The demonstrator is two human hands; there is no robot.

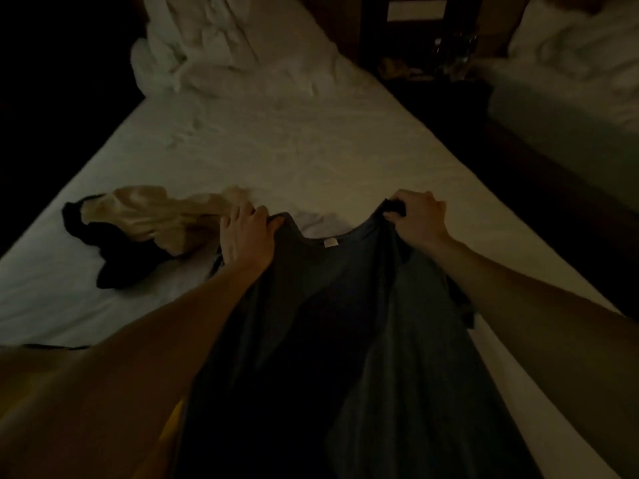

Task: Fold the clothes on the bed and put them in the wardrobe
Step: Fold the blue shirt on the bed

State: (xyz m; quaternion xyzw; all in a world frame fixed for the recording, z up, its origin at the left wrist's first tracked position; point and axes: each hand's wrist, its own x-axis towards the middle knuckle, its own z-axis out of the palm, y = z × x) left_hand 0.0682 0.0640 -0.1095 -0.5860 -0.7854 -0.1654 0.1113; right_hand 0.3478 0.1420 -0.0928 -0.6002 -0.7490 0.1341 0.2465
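Note:
A dark grey t-shirt (345, 323) hangs stretched between my hands over the near part of the white bed (276, 146), its neckline and small white label facing up. My left hand (247, 236) grips the shirt's left shoulder. My right hand (416, 216) grips its right shoulder. Just left of my left hand a beige garment (145, 212) lies crumpled on the sheet, partly over a black garment (114, 271). The shirt's lower part runs out of view at the bottom edge.
A rumpled white duvet (193, 53) is piled at the bed's far left. A dark nightstand with small items (432, 53) stands past the right edge of the bed. A second bed (570, 63) lies at the far right. The room is dim.

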